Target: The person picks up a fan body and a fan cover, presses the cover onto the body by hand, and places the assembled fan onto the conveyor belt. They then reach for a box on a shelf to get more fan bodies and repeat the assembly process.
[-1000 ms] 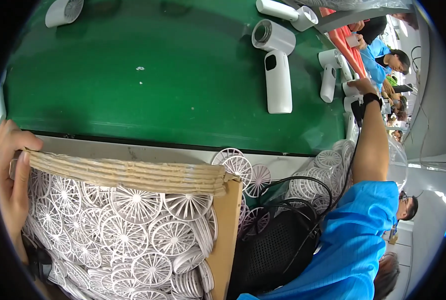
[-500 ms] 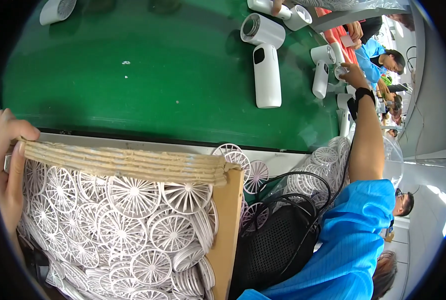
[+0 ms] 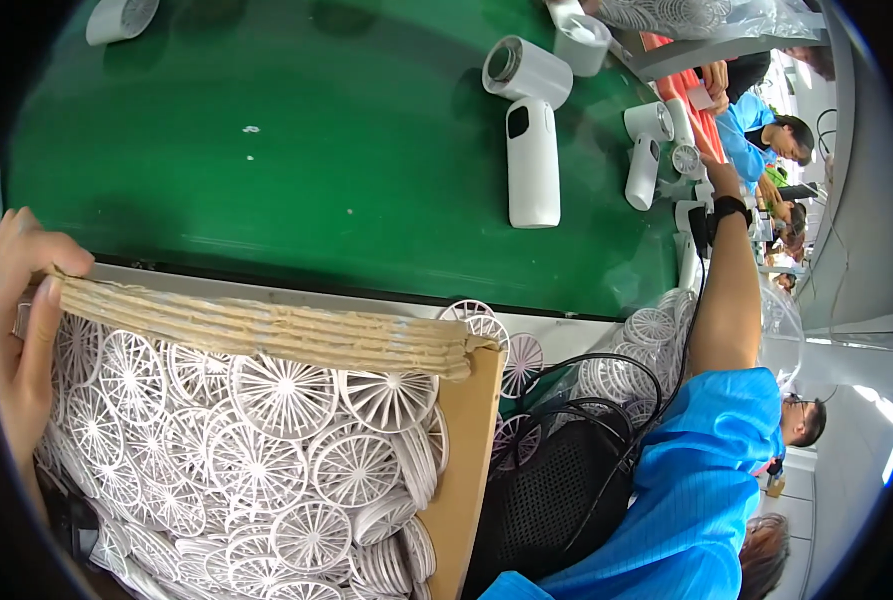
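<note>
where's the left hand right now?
Head view, far left: the left hand grips the left end of the cardboard box full of white fan grilles, below the green belt.

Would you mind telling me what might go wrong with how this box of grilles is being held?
The left hand alone grips one corner of the cardboard box, so it might tip and spill the white fan grilles. The right hand stretches far across the green conveyor belt near a small white handheld fan, which it could knock.

Grilles (image 3: 266, 440) in the box (image 3: 266, 330), conveyor belt (image 3: 296, 150) behind, handheld fan (image 3: 532, 165) on it
</note>
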`<state>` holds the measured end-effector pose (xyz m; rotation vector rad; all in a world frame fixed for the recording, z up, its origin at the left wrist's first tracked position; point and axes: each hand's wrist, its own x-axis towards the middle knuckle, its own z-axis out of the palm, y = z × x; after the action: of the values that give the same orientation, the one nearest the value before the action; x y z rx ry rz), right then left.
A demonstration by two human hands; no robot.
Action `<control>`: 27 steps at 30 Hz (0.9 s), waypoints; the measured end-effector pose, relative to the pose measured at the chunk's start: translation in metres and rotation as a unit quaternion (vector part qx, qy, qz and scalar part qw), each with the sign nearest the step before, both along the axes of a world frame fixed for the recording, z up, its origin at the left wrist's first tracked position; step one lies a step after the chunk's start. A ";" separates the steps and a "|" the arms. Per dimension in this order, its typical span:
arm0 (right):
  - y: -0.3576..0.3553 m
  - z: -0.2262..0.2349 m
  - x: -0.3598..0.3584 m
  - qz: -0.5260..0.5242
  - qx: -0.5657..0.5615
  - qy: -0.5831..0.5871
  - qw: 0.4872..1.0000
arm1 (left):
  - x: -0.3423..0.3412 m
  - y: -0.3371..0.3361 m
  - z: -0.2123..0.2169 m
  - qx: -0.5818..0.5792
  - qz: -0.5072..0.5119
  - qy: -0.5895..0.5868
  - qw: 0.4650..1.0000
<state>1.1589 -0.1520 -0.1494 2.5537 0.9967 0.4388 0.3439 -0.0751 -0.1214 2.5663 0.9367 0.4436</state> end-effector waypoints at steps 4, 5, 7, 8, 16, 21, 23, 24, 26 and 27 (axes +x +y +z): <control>-0.004 0.000 -0.003 -0.087 0.180 0.102 0.974 | 0.002 0.001 0.003 0.030 -0.017 0.070 0.997; -0.001 -0.001 -0.002 -0.104 0.206 0.121 0.965 | 0.003 -0.001 0.004 0.031 -0.018 0.071 0.997; 0.003 0.000 0.000 -0.077 0.141 0.083 0.983 | 0.007 -0.001 0.004 0.020 -0.003 0.054 0.998; 0.003 0.004 0.001 -0.050 0.075 0.043 0.995 | 0.009 0.000 0.002 0.014 0.003 0.043 0.999; 0.028 0.003 -0.151 0.163 0.064 -0.173 0.969 | 0.011 -0.004 -0.011 0.129 0.054 -0.002 0.990; 0.037 0.026 -0.140 0.336 0.073 -0.147 0.927 | 0.020 -0.001 -0.005 0.045 0.063 -0.052 0.996; 0.062 0.037 -0.153 0.256 0.073 -0.016 0.964 | 0.023 0.004 -0.005 0.033 0.055 -0.039 0.997; 0.071 0.043 -0.166 0.168 0.055 0.120 0.977 | 0.020 0.001 -0.006 0.019 0.050 -0.030 0.998; 0.076 0.049 -0.190 0.077 0.037 0.257 0.963 | 0.019 -0.002 -0.008 0.025 0.048 -0.036 0.998; 0.077 0.054 -0.206 0.198 0.082 0.247 0.945 | 0.017 -0.001 -0.009 0.030 0.043 -0.051 0.997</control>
<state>0.9529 -0.0754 -0.0958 2.6679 1.7340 -0.0375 0.3613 -0.0758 -0.1305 2.5373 1.0136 0.6309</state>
